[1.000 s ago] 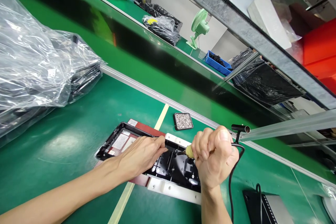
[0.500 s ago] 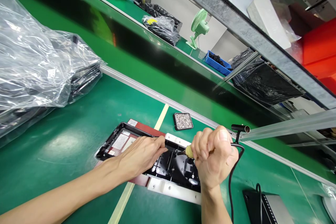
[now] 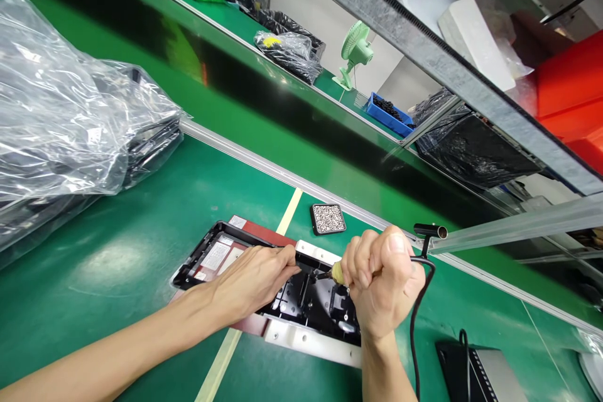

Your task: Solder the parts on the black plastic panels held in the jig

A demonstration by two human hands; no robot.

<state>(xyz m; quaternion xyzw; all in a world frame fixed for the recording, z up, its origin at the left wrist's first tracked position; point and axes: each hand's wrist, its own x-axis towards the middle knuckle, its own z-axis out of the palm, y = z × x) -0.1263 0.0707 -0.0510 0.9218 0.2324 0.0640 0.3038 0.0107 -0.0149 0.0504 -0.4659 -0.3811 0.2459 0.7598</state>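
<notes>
My right hand [image 3: 384,279] is wrapped round the yellow handle of a soldering iron [image 3: 336,273], its thin metal tip pointing left and down into a black plastic housing [image 3: 325,301]. A black cord runs from behind that hand. Over the housing lies my left hand [image 3: 264,276], thumb and fingers pinched together close to the iron's tip; whatever they hold, if anything, is hidden. The shallow housing rests between white blocks [image 3: 306,340] on a reddish-brown board [image 3: 254,325]. Beyond it stands a small black tray [image 3: 328,218] full of tiny metal pieces.
Plastic-wrapped black parts [image 3: 85,119] are piled at the left. A black tube-shaped holder [image 3: 431,230] stands beyond my right hand. A box with a cord [image 3: 475,370] sits at lower right. Behind the ledge are a green fan [image 3: 355,50] and a blue bin [image 3: 389,114].
Almost nothing differs. The view has shifted very slightly; both hands and the soldering iron keep their places over the housing.
</notes>
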